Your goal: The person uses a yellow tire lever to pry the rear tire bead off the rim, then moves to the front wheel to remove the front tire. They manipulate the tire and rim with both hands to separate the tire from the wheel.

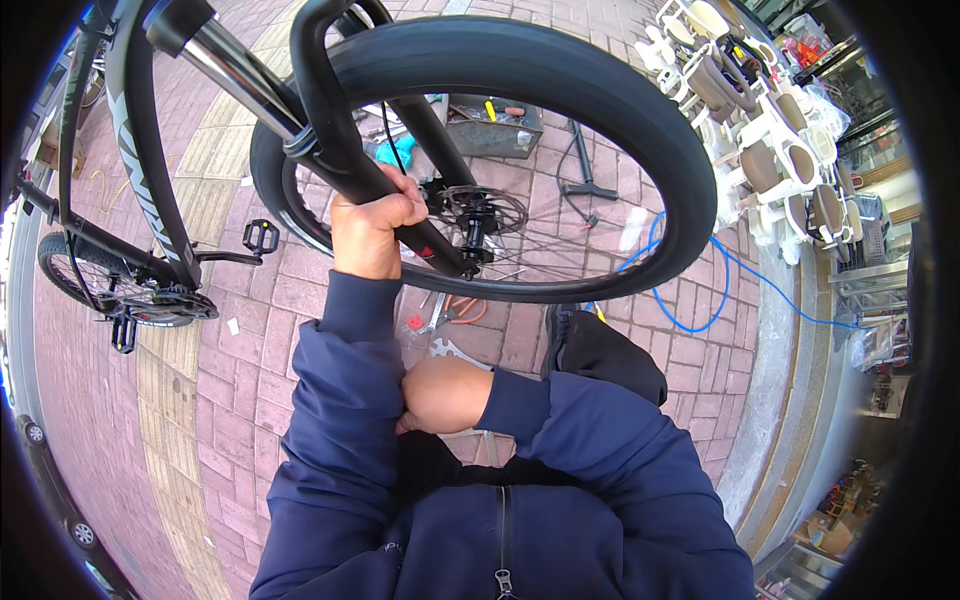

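The left hand [376, 232] is closed around the fork's [352, 172] lower leg, thumb and fingers wrapped on the dark tube, knuckles up. Its forearm runs almost straight out from the body, the blue left sleeve [345, 375] bunched above the cuff. The right hand [445, 394] lies nearer the body, its arm bent sharply at the elbow and crossing leftward, back of the hand up. Its fingers are mostly hidden by the left sleeve, so I cannot tell how far they are open or whether they hold anything.

Just right of the left hand are the hub [474, 220] and rotor [507, 209], set between the fork's legs. The wheel's tire [690, 200] arches beyond the left hand and far out to its right. Between the hands, on the paving, lie a wrench [445, 348] and a tool with orange handles [468, 311]; a shoe [560, 338] is to the right hand's upper right.

Left of the left hand are a pedal [261, 237] and the bike frame [150, 150]. Past the hub lie a toolbox [497, 143] and a T-handled tool [588, 190]. Well right of both hands, a blue hose [690, 329] loops near stacked white seats [765, 165].
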### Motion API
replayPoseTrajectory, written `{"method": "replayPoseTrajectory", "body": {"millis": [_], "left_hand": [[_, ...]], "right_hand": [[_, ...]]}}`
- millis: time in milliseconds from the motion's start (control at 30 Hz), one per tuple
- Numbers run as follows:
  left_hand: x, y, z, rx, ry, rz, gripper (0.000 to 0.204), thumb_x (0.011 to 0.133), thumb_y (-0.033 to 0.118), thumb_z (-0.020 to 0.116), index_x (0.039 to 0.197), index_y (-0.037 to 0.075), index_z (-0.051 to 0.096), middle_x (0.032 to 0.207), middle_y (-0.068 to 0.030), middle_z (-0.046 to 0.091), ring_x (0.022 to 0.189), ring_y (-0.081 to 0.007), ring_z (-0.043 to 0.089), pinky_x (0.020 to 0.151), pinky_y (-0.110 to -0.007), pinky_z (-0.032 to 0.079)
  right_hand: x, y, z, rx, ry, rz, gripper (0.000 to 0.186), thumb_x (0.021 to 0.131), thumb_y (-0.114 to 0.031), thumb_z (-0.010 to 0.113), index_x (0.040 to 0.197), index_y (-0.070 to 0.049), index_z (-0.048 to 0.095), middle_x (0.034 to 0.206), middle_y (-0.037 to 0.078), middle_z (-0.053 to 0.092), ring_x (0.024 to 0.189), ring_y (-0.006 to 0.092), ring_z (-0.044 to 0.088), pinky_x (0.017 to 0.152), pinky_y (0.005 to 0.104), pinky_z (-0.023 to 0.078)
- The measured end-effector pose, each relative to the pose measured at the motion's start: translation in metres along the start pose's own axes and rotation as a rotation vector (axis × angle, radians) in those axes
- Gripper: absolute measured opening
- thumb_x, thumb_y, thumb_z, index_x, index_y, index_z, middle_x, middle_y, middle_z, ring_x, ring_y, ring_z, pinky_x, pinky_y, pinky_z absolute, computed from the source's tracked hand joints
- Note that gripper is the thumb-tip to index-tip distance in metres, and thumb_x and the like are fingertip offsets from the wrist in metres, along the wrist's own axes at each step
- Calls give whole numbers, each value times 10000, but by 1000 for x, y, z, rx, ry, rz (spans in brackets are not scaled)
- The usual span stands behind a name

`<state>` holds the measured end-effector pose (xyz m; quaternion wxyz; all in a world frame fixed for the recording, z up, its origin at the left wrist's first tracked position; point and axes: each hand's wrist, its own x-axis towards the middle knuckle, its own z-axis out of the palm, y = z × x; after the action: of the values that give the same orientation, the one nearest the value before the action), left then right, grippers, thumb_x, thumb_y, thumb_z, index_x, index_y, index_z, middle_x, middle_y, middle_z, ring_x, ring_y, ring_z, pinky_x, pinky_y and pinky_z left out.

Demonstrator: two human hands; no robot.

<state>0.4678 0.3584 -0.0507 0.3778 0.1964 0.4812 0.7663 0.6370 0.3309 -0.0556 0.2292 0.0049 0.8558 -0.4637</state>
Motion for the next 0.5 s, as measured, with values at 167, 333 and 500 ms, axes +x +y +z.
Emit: {"method": "replayPoseTrajectory", "body": {"millis": [167,333,500], "left_hand": [[-4,2,-4,23,-3,6,307,619,-101,638,902,10,595,771,-107,579,788,-276,592,815,-396,500],[-9,5,-1,31,-4,6,323,612,-83,642,915,16,593,783,-104,572,806,-275,579,837,-398,491],[-12,7,-2,22,-8,-8,328,613,-74,644,922,21,593,822,-106,578,830,-279,576,864,-405,490]], "right_hand": [[2,19,13,-139,15,38,401,886,-403,780,948,-8,770,910,218,747,892,417,735,768,518,571],[8,26,2,-204,111,76,351,857,-370,802,965,-39,761,902,177,757,882,372,751,734,487,576],[-3,24,-19,-325,636,261,391,809,-340,846,957,-2,715,906,150,717,878,345,730,714,443,589]]}}
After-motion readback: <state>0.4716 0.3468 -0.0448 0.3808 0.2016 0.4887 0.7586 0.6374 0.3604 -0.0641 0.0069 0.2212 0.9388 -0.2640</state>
